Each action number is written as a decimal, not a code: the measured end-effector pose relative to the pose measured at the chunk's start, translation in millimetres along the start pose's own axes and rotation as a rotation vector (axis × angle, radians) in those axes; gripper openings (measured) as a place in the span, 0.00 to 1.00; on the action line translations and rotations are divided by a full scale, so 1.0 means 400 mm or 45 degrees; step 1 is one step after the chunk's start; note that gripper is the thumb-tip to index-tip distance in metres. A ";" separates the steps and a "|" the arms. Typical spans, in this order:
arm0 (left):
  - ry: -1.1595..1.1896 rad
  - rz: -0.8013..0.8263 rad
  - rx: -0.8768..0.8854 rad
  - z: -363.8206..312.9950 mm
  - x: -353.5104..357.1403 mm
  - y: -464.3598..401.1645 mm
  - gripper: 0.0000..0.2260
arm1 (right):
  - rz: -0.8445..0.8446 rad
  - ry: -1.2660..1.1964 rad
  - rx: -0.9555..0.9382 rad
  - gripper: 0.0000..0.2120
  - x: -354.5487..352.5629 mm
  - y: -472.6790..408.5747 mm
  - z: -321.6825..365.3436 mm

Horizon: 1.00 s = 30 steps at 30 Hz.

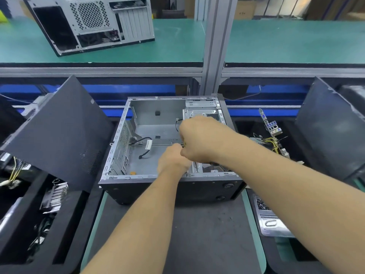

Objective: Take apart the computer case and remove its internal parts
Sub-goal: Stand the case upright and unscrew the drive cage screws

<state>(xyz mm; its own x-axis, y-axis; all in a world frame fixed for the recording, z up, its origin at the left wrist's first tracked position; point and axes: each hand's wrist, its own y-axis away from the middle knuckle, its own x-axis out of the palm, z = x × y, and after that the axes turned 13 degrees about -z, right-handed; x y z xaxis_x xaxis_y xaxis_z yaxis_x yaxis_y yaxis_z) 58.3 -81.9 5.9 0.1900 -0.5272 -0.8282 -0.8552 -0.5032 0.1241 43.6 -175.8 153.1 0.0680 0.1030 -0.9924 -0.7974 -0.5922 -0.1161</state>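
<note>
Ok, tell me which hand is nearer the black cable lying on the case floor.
Left. The left hand sits just right of the black cable on the case floor; the right hand is farther right, by the drive cage.

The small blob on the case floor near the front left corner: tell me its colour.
Orange. The blob shows in the head view, on the case's grey metal floor.

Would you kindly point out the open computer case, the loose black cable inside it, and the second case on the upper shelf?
open computer case (126,177): head view, on its near top rim.
black cable (146,138): head view, on the curved stretch above the case floor.
second case (92,14): head view, on its fan grille.
</note>
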 end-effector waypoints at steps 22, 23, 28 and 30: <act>-0.109 0.061 0.125 -0.002 0.002 0.013 0.11 | -0.230 0.261 0.011 0.15 0.052 0.037 -0.033; -0.124 0.068 0.140 -0.001 0.005 0.012 0.10 | -0.228 0.257 -0.004 0.15 0.054 0.036 -0.035; -0.113 0.072 0.122 -0.005 0.007 0.011 0.14 | -0.217 0.226 -0.020 0.19 0.061 0.023 -0.051; -0.124 0.076 0.116 -0.006 0.010 0.007 0.12 | -0.226 0.222 -0.009 0.19 0.061 0.026 -0.049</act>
<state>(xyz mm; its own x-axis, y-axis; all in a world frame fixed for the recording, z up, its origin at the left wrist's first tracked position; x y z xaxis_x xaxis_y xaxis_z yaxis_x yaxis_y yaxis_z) 57.7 -87.2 4.4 0.0934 -0.4829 -0.8707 -0.9047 -0.4062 0.1282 48.9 -195.1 126.9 0.3093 0.0670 -0.9486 -0.7594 -0.5830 -0.2888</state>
